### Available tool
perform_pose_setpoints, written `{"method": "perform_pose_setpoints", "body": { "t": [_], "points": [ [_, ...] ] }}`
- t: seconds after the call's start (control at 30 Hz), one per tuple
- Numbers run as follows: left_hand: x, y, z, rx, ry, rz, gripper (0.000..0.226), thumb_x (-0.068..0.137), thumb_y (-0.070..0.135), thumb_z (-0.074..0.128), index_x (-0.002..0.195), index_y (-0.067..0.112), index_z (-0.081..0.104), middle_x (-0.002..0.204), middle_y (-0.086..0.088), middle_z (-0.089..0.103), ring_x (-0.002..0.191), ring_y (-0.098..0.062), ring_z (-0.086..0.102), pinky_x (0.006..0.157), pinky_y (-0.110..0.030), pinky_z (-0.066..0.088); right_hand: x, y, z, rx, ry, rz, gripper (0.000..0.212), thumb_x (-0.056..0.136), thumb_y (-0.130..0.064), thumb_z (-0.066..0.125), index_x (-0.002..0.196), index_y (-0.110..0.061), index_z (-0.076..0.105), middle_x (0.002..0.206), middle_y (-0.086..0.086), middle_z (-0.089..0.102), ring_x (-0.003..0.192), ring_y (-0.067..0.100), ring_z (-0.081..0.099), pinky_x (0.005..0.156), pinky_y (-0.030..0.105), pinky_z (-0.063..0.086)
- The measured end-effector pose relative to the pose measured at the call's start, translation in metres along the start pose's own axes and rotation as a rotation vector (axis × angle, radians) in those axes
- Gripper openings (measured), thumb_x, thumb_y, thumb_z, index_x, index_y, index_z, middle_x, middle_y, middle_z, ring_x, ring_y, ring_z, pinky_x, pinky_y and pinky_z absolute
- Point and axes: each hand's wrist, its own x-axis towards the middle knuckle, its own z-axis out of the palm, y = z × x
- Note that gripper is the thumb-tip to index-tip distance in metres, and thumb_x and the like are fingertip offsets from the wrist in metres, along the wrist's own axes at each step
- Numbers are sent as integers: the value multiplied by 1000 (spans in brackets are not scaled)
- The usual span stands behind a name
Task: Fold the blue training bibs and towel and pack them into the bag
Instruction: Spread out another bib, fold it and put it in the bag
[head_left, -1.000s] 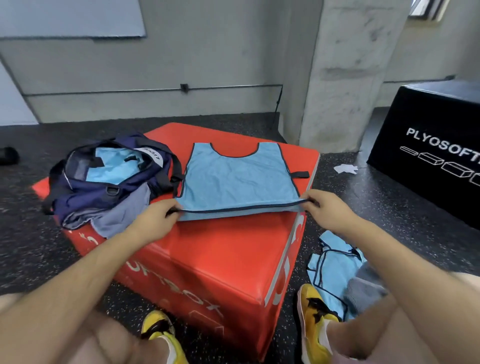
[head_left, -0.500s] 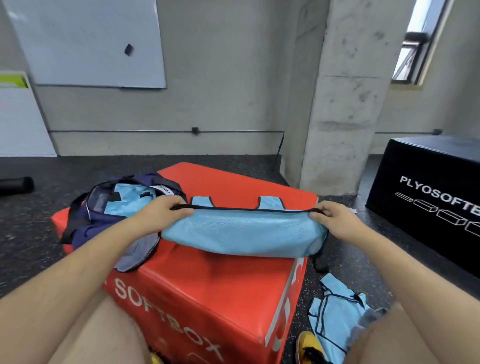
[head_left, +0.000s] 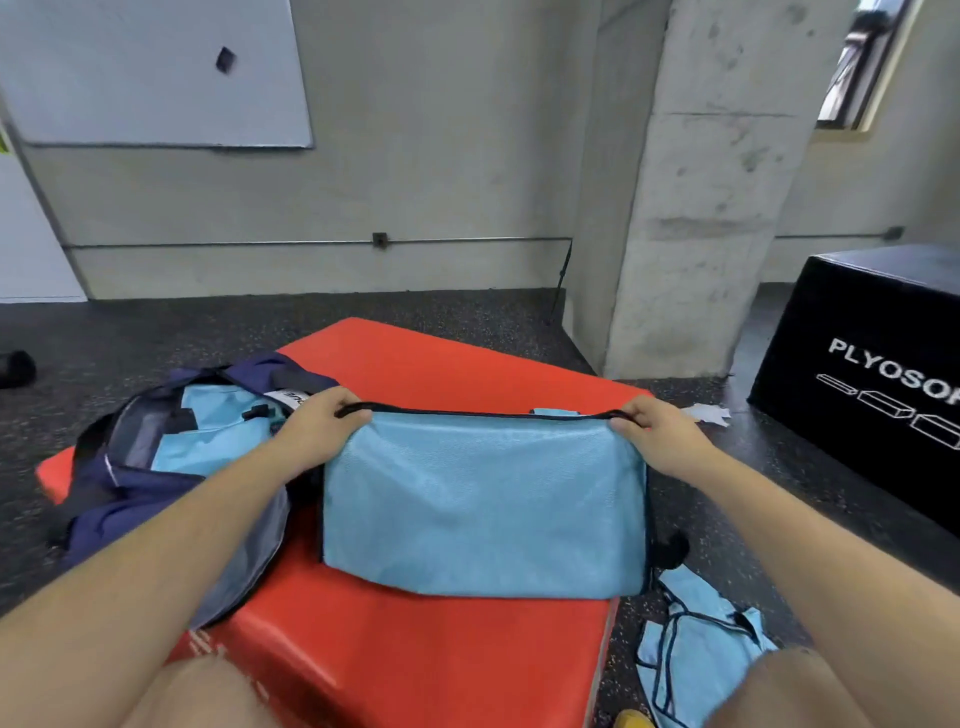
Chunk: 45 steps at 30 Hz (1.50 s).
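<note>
from the remote feed, i see my left hand (head_left: 322, 421) and right hand (head_left: 649, 431) held wide apart over the red box (head_left: 415, 649), each clamped on one end of the dark-trimmed edge of a blue training bib (head_left: 478, 499), fingers curled over the trim. the bib lies doubled over on the right half of the red box's top, its folded side toward me and its gripped edge toward the far side, stretched taut between the two hands; its right border runs along the red box's right edge, where a short dark strap hangs over. on the left half of the red box sits the navy bag (head_left: 130, 483), mouth open, with more blue fabric (head_left: 218, 421) showing inside, and a grey cloth (head_left: 249, 561) spills from its near side onto the red box under my left forearm; i cannot tell whether that cloth is the towel. on the floor just right of the red box's near corner lies another blue bib (head_left: 696, 639), crumpled, with a yellow shoe (head_left: 631, 719) beside it. a white scrap (head_left: 706, 413) lies on the floor past the red box's far right corner. a black box (head_left: 857, 364) lettered in white stands well to the right of the red box, and a concrete pillar (head_left: 701, 208) rises behind the red box.
</note>
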Motion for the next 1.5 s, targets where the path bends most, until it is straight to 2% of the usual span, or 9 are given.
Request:
{"method": "perform_pose_setpoints", "body": {
  "t": [0.13, 0.33, 0.53, 0.8, 0.93, 1.07, 1.17, 1.27, 1.5],
  "points": [
    [53, -27, 34, 36, -12, -73, 17, 92, 23, 68, 84, 9, 62, 82, -6, 66, 79, -22, 59, 66, -33, 40, 54, 15, 32, -39, -21, 35, 16, 96, -27, 62, 89, -13, 59, 84, 4, 65, 78, 21, 59, 61, 27, 38],
    [118, -61, 88, 49, -50, -148, 20, 95, 15, 60, 76, 13, 53, 72, -2, 56, 72, -22, 53, 59, -32, 37, 122, 42, 88, -93, -57, 104, 14, 99, -25, 57, 90, -14, 57, 75, 2, 58, 64, 20, 53, 49, 29, 36],
    [149, -88, 124, 167, -44, -185, 19, 100, 21, 52, 86, 8, 54, 82, -11, 62, 79, -30, 58, 65, -35, 41, 159, 63, 118, -231, -27, 84, 16, 99, -27, 54, 89, -15, 55, 79, 2, 58, 78, 25, 54, 62, 33, 34],
    [177, -98, 143, 384, -78, -74, 9, 100, 24, 54, 104, 16, 55, 108, -3, 48, 96, -27, 55, 82, -37, 43, 190, 74, 137, -379, -63, 16, 17, 97, -23, 54, 110, -14, 59, 113, 5, 51, 97, 32, 59, 85, 40, 49],
    [194, -99, 143, 433, -108, -73, 19, 100, 20, 54, 115, 8, 59, 116, -10, 54, 110, -31, 55, 94, -41, 44, 200, 68, 141, -444, -77, 37, 21, 96, -16, 51, 117, -15, 52, 116, 7, 56, 103, 31, 60, 85, 39, 50],
    [213, -82, 121, 559, -52, 12, 19, 100, 17, 52, 97, 2, 64, 104, -20, 61, 104, -40, 54, 91, -44, 42, 211, 56, 126, -483, -17, 29, 24, 101, -19, 46, 120, -7, 52, 117, 12, 49, 102, 35, 59, 78, 39, 45],
    [218, -49, 87, 466, 103, -7, 17, 101, 21, 49, 92, 17, 63, 102, -10, 60, 109, -37, 47, 87, -41, 36, 214, 37, 91, -469, 141, -60, 23, 100, -22, 49, 116, -11, 60, 117, 10, 54, 112, 34, 45, 88, 41, 41],
    [214, -20, 53, 295, 176, 24, 14, 102, 20, 47, 94, 16, 58, 98, -9, 63, 105, -33, 52, 89, -40, 36, 209, 8, 47, -396, 206, -101, 17, 98, -17, 50, 107, -18, 65, 107, 5, 63, 114, 32, 43, 87, 38, 34],
    [151, 50, -40, 11, 199, 281, 7, 101, 9, 45, 104, 15, 44, 88, -1, 56, 77, -23, 53, 71, -33, 37, 136, -62, -43, -67, 267, -286, 22, 97, -7, 48, 110, -24, 45, 82, 9, 62, 73, 31, 55, 64, 38, 40]
  ]
}}
